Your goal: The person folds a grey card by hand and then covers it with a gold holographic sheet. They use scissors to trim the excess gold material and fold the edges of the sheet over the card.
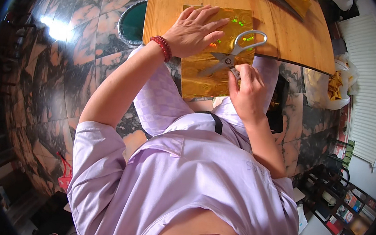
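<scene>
A shiny gold foil sheet (195, 87) lies partly on the wooden table (290, 41) and hangs over its near edge toward my lap. My left hand (196, 33), with a red beaded bracelet at the wrist, rests flat on the sheet, fingers spread. In my right hand (248, 89) I hold a pair of scissors (228, 60) with grey handles by the lower handle. Their blades are apart and point left over the sheet. The upper handle loop sticks up free of my fingers. Whether a blade touches the foil I cannot tell.
More gold foil (294, 2) and a long dark object (280, 3) lie at the table's far right. A green lined bin (133, 24) stands left of the table. A plastic bag (342, 89) with gold scraps hangs at the right, near a white radiator (366, 80).
</scene>
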Available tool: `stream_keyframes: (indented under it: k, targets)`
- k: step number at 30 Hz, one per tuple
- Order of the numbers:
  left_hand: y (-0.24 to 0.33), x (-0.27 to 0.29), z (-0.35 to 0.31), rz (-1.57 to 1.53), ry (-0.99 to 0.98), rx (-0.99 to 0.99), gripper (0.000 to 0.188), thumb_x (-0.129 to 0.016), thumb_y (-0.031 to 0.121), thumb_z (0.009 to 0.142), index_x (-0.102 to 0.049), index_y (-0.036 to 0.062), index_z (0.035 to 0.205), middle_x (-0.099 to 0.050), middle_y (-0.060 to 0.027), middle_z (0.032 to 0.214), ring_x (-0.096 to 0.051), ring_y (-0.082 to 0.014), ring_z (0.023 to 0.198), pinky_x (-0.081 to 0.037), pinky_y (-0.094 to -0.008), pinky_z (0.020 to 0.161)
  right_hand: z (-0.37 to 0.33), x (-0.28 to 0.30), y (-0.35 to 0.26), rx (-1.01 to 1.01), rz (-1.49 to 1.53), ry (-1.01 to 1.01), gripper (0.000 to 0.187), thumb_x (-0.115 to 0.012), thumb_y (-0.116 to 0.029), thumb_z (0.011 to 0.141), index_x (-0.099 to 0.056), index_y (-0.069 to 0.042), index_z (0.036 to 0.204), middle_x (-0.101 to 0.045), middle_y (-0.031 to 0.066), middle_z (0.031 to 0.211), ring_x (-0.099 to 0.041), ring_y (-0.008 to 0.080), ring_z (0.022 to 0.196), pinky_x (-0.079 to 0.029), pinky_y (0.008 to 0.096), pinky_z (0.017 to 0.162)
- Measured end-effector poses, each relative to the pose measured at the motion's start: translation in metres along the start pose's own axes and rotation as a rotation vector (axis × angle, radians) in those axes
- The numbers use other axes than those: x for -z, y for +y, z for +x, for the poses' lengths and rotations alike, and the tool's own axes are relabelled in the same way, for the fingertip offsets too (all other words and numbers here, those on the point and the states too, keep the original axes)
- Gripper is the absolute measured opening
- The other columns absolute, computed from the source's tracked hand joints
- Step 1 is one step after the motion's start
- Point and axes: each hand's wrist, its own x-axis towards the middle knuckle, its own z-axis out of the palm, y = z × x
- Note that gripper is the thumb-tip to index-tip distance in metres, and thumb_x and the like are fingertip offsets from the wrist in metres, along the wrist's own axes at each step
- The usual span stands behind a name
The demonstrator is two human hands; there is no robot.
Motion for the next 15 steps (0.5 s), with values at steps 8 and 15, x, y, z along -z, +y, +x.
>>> stream_keyframes:
  k: [8,15]
  targets:
    - [-0.004,-0.003,0.001,-0.002,-0.029,-0.012,0.058,-0.029,0.047,0.121,-0.043,0.0243,0.173,-0.034,-0.0139,0.179,-0.030,-0.0330,0.165,-0.015,-0.0522,0.135,0.006,0.001,-0.002,-0.025,-0.004,-0.013,0.023,-0.079,-0.009,0.095,-0.061,-0.005,0.108,-0.070,0.0137,0.097,-0.071,0.0358,0.094,-0.058,0.0459,0.085]
    - [-0.013,-0.006,0.001,0.069,-0.055,-0.056,0.056,-0.028,0.037,0.122,-0.036,0.0228,0.176,-0.037,-0.0078,0.180,-0.026,-0.0316,0.167,-0.017,-0.0533,0.134,0.003,0.002,-0.005,0.013,0.008,-0.023,0.024,-0.079,-0.009,0.094,-0.059,-0.004,0.107,-0.071,0.0136,0.099,-0.071,0.0353,0.096,-0.059,0.0458,0.084]
